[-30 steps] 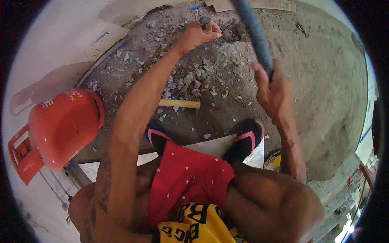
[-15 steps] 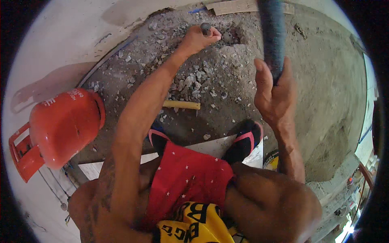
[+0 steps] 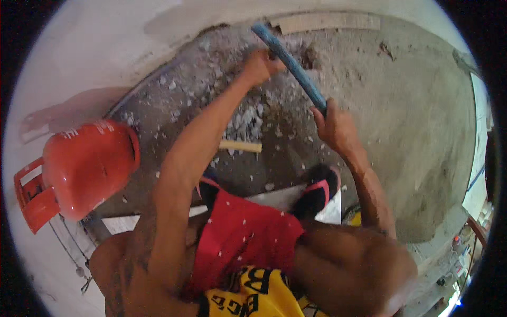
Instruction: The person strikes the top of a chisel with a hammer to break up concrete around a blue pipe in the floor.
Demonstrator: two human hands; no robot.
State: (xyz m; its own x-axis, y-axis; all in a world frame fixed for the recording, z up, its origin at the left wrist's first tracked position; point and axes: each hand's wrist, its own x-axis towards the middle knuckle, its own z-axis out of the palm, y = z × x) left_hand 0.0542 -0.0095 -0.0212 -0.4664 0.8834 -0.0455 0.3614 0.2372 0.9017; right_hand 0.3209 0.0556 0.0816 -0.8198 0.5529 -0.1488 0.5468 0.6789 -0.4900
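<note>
My right hand [image 3: 338,129] is closed around the lower end of a thick blue-grey metal bar [image 3: 296,66]. That bar slants up and to the left, and its far part crosses over my left hand [image 3: 261,68]. The fingers of my left hand are wrapped round an upright chisel, whose round metal head showed earlier; the bar and blur now mostly hide it. Broken concrete rubble [image 3: 245,124] lies around and below my left hand, beside a shallow dug hole [image 3: 310,55]. A pale yellow handle [image 3: 241,146] lies on the ground between my feet and the rubble.
A red gas cylinder [image 3: 97,166] is on the left by the white wall [image 3: 79,58]. A wooden plank [image 3: 330,22] lies at the far edge. Bare grey ground [image 3: 422,127] stretches to the right. My slippered feet [image 3: 317,198] are near a white board [image 3: 331,208].
The bar has swung down and to the left, from upright to slanting across my left hand. My right hand has moved slightly left and lower. My left hand keeps its place roughly.
</note>
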